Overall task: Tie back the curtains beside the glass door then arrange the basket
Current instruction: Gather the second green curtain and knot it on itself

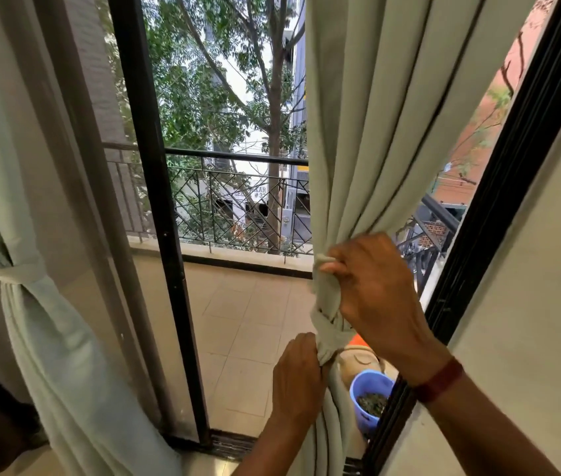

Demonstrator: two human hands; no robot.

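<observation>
Two pale green fabric curtains are hung at the black-framed glass door (155,166). The left curtain (31,218) is gathered to the left side and cinched by a matching fabric tie (14,271). The right curtain (375,132) is bunched near the right edge of the door, and a knot of the same cloth (327,326) is wrapped round it. The right hand (368,280), with a dark red wristband (438,379), is curled round the gathered cloth just above the knot, and a fabric end is pinched at its fingertips. The left hand (298,376) is closed round the cloth just below the knot. A blue plastic tub (356,389) with dark contents is seen beside the curtain.
</observation>
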